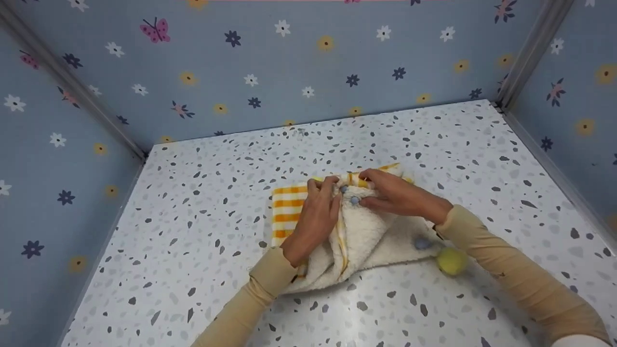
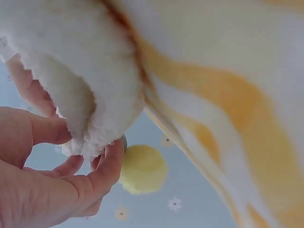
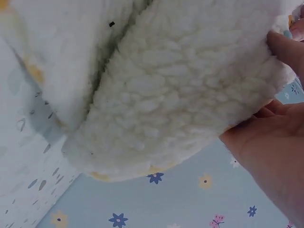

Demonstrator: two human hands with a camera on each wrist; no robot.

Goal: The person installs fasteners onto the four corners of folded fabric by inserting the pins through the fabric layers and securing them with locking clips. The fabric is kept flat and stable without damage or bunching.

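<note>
A yellow-and-white checked cloth piece (image 1: 289, 212) with a white fleece lining (image 1: 371, 226) lies folded on the surface, fleece partly turned up. My left hand (image 1: 315, 214) pinches a fleece edge at the fold; in the left wrist view its thumb and fingers (image 2: 111, 164) close round that edge. From the right, my right hand (image 1: 397, 193) grips the fleece, thumb on top and fingers beneath, as the right wrist view shows. Between both hands sit two small blue round buttons (image 1: 355, 200). Another bluish round piece (image 1: 422, 244) is at the lower right corner, beside a yellow pom-pom (image 1: 451, 261).
The white speckled tabletop (image 1: 193, 241) extends around the cloth. Blue panels (image 1: 289, 62) with printed flowers and butterflies stand at the back and both sides, joined by grey corner strips (image 1: 530, 53).
</note>
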